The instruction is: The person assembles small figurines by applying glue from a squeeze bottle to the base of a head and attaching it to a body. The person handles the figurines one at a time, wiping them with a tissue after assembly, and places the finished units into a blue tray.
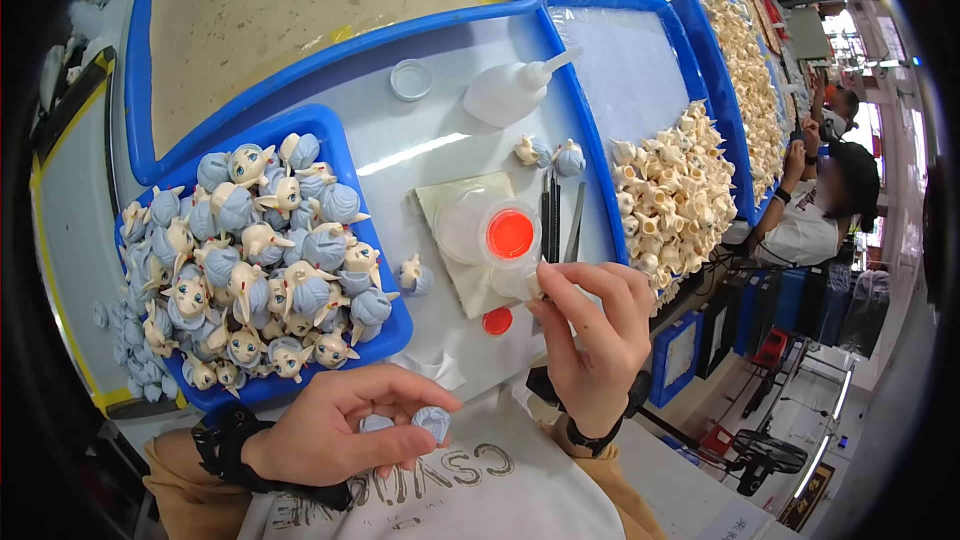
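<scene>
My left hand is closed around light blue-grey doll hair pieces; one hollow hair piece shows at its fingertips, and another hair piece lies in the palm. The fingertips of my right hand are pinched together beside a small translucent plastic piece; what they hold, if anything, I cannot make out. Just beyond it, a clear cup with bright red liquid stands next to a translucent container on a pale pad. A red disc lies near the pad.
A blue tray heaped with painted doll heads stands left. A single head lies beside it. Dark slender tools, a squeeze bottle and a round clear lid are farther off. At right, a blue tray holds cream-coloured parts. Another person sits beyond.
</scene>
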Demonstrator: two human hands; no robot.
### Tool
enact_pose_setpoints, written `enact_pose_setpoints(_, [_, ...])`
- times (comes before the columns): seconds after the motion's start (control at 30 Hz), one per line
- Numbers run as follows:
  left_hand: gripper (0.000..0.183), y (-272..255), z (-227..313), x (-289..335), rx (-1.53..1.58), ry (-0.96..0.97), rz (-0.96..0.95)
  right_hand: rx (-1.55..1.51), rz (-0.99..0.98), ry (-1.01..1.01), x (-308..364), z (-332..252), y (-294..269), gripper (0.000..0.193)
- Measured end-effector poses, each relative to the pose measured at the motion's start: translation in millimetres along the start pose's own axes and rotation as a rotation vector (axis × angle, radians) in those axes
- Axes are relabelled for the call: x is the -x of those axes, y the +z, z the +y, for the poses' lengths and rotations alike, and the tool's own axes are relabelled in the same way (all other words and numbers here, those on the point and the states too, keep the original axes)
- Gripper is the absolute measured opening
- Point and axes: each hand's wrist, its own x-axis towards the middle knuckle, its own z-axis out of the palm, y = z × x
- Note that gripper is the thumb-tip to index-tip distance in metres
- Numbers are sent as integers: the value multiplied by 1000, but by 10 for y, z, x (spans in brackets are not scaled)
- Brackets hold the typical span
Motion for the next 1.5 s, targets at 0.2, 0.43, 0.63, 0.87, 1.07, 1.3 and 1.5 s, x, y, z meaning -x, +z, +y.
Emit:
enact_pose_setpoints(0.2, [31,34,7,-3,-32,85,64,2,-40,-12,-7,30,-66,32])
enact_pose_setpoints(0.43, [32,13,-57,21,39,160,80,-46,66,71,101,36,-3,33])
enact_pose_setpoints(0.63, [34,87,61,28,37,120,143,-206,262,69,239,-3,73,37])
enact_pose_setpoints(0.87, [36,68,-32,13,10,182,127,-682,122,-92,272,-362,-13,41])
enact_pose_setpoints(1.07, [32,11,-167,-17,-186,409,164,-473,-59,-167,214,-425,-47,42])
enact_pose_setpoints(1.3, [28,73,-64,78,-130,334,200,-445,-27,-241,225,-539,19,43])
enact_pose_setpoints(1.5, [23,41,361,305,-809,317,230,-538,-30,-293,151,-598,150,41])
